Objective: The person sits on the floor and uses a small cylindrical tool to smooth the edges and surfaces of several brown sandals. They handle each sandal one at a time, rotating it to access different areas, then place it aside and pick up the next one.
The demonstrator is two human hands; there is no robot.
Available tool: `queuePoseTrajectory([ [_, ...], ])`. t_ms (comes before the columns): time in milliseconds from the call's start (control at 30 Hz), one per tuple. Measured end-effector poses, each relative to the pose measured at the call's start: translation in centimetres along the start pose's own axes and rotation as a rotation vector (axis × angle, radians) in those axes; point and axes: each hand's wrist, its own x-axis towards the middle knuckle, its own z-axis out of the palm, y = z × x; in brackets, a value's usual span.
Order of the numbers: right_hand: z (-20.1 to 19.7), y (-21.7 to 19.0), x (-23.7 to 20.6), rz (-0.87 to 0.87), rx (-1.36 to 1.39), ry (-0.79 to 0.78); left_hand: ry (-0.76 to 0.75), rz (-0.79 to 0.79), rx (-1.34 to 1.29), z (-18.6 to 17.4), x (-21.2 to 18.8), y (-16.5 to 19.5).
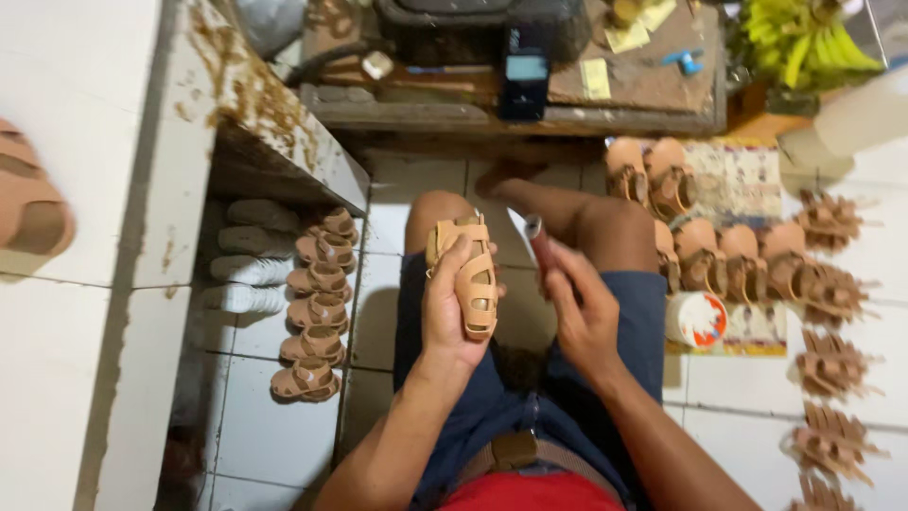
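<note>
**Sandal Upper Held at Centre Frame, Brush Tool Raised Beside It**

While the person sits on the tiled floor (284, 435) with knees apart, the left hand (449, 317) grips a tan strapped sandal (470, 274) at centre frame, just above the lap. Fingers wrap the near edge and the thumb presses the straps, so the sandal stands roughly upright, its strapped face toward the camera. The right hand (582, 317) is clenched around a slim dark-handled tool (537, 241), apparently a small brush, whose tip points up and stands just beside the sandal without visibly touching it.

A small round tin (697, 319) with a white and red lid rests on a printed sheet at right of centre, near the right knee. Rows of finished tan sandals (314, 312) lie at left of centre beneath a stained white shelf (274, 123). More sandals (719, 255) and loose strap pieces (832, 293) fill the right side.

Judged from these positions, the step in hand is treating one sandal with the tool, likely applying adhesive or finish. The next move calls for a steady left grip and a controlled approach of the tip to the straps, keeping the thumb out of the contact area.
</note>
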Motion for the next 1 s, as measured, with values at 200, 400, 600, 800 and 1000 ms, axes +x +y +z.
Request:
queuePoseTrajectory([
  [200, 0.9, 0.4, -1.9, -0.431, -0.198, -0.152, 0.148, 0.028, -0.01, 0.9, 0.3, 0.2],
  [400, -0.1, 1.3, -2.1, -0.344, -0.233, -0.142, 0.105, 0.037, -0.011, 0.6, -0.2, 1.0],
  [600, -0.3, 1.3, -2.3, -0.498, -0.216, -0.159, 0.095, 0.078, 0.029, 1.5, -0.4, 0.7],
  [800, -0.3, 1.1, -2.0, -0.318, -0.285, -0.145, 0.116, 0.042, -0.045, 1.2, -0.6, 1.3],
  [1000, 0.0, 0.9, -2.3, -0.485, -0.29, -0.172, 0.066, 0.082, 0.021, 1.1, -0.5, 0.8],
])
